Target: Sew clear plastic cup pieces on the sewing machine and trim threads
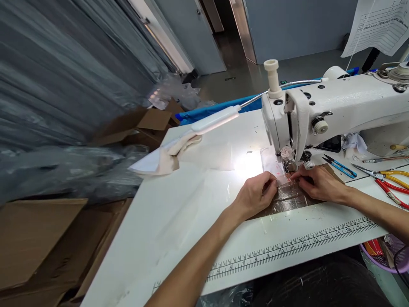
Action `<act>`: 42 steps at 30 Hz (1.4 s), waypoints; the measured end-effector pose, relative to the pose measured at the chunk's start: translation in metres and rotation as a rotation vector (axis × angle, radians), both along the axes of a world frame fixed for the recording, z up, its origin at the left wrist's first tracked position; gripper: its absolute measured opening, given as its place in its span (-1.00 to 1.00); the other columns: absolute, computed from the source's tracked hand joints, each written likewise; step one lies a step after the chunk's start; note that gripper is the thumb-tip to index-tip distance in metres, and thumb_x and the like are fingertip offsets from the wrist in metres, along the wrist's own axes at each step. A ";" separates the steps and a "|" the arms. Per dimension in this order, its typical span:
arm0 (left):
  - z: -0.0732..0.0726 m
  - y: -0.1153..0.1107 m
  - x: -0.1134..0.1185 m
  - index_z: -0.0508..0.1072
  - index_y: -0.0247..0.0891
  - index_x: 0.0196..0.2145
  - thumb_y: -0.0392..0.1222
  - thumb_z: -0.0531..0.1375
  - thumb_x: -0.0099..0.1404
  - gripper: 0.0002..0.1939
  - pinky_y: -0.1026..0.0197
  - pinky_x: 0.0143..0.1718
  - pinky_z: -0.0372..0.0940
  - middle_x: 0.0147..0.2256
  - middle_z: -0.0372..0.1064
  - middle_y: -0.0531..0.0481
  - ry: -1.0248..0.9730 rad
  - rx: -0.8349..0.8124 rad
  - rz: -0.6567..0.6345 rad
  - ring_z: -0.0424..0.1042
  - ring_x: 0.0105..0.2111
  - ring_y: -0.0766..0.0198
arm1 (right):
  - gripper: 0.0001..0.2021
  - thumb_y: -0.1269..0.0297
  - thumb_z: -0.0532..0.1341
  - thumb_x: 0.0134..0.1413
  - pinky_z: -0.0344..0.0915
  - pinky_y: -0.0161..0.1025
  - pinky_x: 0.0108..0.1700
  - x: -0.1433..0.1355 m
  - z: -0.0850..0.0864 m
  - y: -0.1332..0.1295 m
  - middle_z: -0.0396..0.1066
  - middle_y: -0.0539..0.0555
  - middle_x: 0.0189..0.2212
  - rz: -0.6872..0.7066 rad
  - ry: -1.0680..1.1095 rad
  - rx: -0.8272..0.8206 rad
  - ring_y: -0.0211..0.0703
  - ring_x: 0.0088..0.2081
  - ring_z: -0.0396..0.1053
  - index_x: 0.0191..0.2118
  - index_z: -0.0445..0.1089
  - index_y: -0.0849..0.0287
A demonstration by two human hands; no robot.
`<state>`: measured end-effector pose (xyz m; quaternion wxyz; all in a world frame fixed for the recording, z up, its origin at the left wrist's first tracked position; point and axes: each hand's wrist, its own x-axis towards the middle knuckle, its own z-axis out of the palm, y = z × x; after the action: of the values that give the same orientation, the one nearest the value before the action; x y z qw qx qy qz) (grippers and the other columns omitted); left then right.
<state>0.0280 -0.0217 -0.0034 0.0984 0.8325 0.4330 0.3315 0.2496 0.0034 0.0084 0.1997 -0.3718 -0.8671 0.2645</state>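
A white sewing machine (338, 106) stands at the back right of a white table (179, 213). My left hand (257, 194) pinches the left edge of a small pale fabric piece with pink marks (281, 177) lying just in front of the needle. My right hand (319, 183) presses the same piece from the right, fingertips close to the presser foot (289, 164). Both hands rest on a brown taped patch (287, 198) of the tabletop. A bright lamp spot lights the table left of the needle.
Blue thread snips (341, 166), yellow and red handled scissors (388, 181) lie right of the machine. A folded cream cloth (166, 157) sits at the table's back left. A printed ruler (294, 247) runs along the front edge. Cardboard boxes (41, 238) and plastic wrap fill the floor at left.
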 end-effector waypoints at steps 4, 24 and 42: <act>0.002 -0.003 0.003 0.30 -0.26 -0.44 -0.30 0.05 0.31 -0.85 0.37 -0.66 0.14 -0.62 0.24 0.16 0.005 -0.022 0.035 0.15 -0.68 0.46 | -0.66 0.43 0.07 0.12 0.34 -0.11 -0.13 0.001 -0.008 -0.012 0.40 0.19 -0.21 0.177 -0.017 0.183 -0.07 -0.17 0.35 -0.04 0.47 0.20; -0.001 -0.004 0.004 0.41 -0.29 -0.28 -0.40 0.14 0.29 -0.91 0.17 -0.46 0.29 -0.30 0.51 -0.05 0.259 0.417 -0.206 0.42 -0.43 0.29 | -0.60 0.33 0.05 0.22 0.32 -0.21 -0.29 0.001 0.004 0.015 0.39 0.21 -0.09 0.139 -0.199 0.040 -0.15 -0.32 0.37 0.13 0.39 0.10; -0.003 -0.002 0.006 0.39 -0.27 -0.27 -0.41 0.15 0.29 -0.91 0.19 -0.46 0.28 -0.33 0.50 -0.01 0.250 0.405 -0.212 0.40 -0.43 0.29 | -0.61 0.34 0.05 0.22 0.27 -0.26 -0.35 0.003 -0.013 0.013 0.41 0.18 -0.16 0.093 -0.119 0.057 -0.21 -0.39 0.32 0.11 0.40 0.14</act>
<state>0.0338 -0.0238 -0.0061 -0.0903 0.9105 0.2768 0.2936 0.2531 0.0163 -0.0046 0.1459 -0.3403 -0.9011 0.2259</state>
